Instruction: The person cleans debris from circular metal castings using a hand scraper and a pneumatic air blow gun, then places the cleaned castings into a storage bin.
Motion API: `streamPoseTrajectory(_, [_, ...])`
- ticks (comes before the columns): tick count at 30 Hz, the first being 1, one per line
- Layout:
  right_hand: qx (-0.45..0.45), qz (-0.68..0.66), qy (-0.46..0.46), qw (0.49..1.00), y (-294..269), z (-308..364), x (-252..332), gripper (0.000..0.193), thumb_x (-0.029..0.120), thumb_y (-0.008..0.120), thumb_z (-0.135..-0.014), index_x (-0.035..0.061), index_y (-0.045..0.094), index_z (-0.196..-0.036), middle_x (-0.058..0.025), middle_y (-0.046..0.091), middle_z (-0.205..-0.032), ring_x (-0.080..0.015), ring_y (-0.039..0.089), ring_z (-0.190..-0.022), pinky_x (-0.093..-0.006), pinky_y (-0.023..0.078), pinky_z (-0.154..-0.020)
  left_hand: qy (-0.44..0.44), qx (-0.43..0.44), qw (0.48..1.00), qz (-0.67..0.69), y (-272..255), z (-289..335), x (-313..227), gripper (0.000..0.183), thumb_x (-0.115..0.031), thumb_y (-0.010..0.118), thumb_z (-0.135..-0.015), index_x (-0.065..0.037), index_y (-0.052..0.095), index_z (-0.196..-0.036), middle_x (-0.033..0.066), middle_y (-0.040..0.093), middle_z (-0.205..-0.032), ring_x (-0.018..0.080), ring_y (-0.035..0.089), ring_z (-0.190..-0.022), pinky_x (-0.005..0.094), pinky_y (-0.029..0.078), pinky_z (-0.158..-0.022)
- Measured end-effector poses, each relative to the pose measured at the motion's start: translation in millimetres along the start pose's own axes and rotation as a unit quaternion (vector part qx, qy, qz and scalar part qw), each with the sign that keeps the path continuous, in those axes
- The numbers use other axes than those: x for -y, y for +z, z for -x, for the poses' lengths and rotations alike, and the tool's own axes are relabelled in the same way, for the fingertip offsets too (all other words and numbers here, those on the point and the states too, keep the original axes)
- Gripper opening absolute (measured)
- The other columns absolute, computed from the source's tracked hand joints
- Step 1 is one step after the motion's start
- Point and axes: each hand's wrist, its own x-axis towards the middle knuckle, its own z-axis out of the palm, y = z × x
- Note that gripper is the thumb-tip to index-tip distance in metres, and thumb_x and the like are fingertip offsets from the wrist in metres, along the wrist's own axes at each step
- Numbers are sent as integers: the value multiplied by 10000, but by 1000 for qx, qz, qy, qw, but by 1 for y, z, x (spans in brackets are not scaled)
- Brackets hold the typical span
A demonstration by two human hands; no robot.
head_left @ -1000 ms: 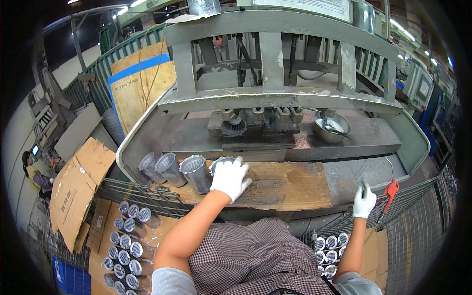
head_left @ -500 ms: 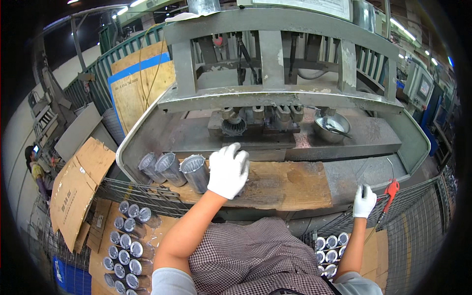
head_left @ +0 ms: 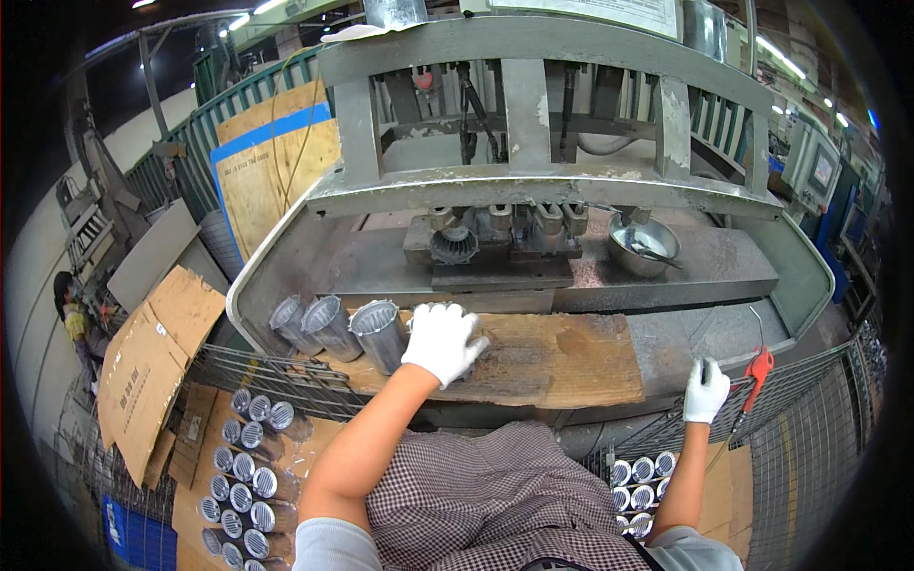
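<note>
My left hand (head_left: 441,344), in a white glove, is over the wooden board, its fingers bent forward and thumb out to the side. Anything in its grasp is hidden behind the glove. Just left of it stands a grey metal cylinder (head_left: 378,338) with a jagged rim. Two more such cylinders, one at the middle (head_left: 329,328) and one at the far end (head_left: 287,319), continue the row leftward. My right hand (head_left: 705,391), also gloved, is at the front edge of the metal ledge with curled fingers. Whether it holds something small cannot be seen.
A machine frame (head_left: 533,192) spans the bench, with a ribbed round part (head_left: 453,245) behind it. A metal bowl (head_left: 644,244) with a utensil stands right. A red air gun (head_left: 758,371) hangs beside my right hand. Finished-looking cylinders (head_left: 252,490) fill a wire-sided bin at lower left.
My left hand has come down toward the board, beside the row of cylinders. My right hand has stayed in place. A person in the far left background has shifted.
</note>
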Motion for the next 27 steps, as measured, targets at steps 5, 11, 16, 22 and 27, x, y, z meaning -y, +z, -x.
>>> streamPoseTrajectory(5, [1, 9, 2, 1000, 1, 1, -1, 155, 194, 713, -829, 89, 695, -940, -104, 689, -849, -314, 583, -733, -406, 456, -712, 4, -3, 1000, 1, 1, 0, 0, 432, -462, 594, -877, -116, 676, -1122, 122, 624, -1041, 294, 564, -1017, 439, 376, -902])
streamPoseTrajectory(11, [14, 2, 14, 1000, 0, 0, 1, 146, 195, 709, -832, 98, 698, -940, -99, 689, -846, -308, 584, -737, -405, 457, -716, -1, -27, 999, 18, 4, 2, 1, 457, -444, 611, -867, -116, 642, -1185, 125, 624, -1116, 295, 568, -1053, 447, 379, -919])
streamPoseTrajectory(16, [3, -4, 7, 1000, 3, 2, -2, 146, 191, 714, -829, 95, 700, -938, -98, 691, -850, -306, 586, -741, -405, 459, -719, 7, -89, 995, 37, 7, 3, 1, 457, -430, 620, -862, -114, 635, -1192, 117, 621, -1184, 299, 568, -1099, 453, 391, -940])
streamPoseTrajectory(22, [5, -1, 11, 1000, 5, 5, -3, 153, 187, 719, -827, 92, 702, -946, -96, 695, -863, -306, 586, -749, -405, 461, -725, 12, -20, 999, 29, 7, 2, 3, 443, -437, 627, -853, -109, 653, -1150, 114, 624, -1192, 310, 574, -1108, 458, 418, -936])
streamPoseTrajectory(27, [-4, -7, 5, 1000, 6, 6, -4, 152, 187, 717, -830, 92, 703, -947, -93, 697, -868, -306, 586, -750, -404, 462, -728, 16, -28, 999, 30, 11, 2, 4, 442, -439, 628, -852, -113, 655, -1149, 116, 621, -1201, 314, 572, -1118, 462, 416, -944])
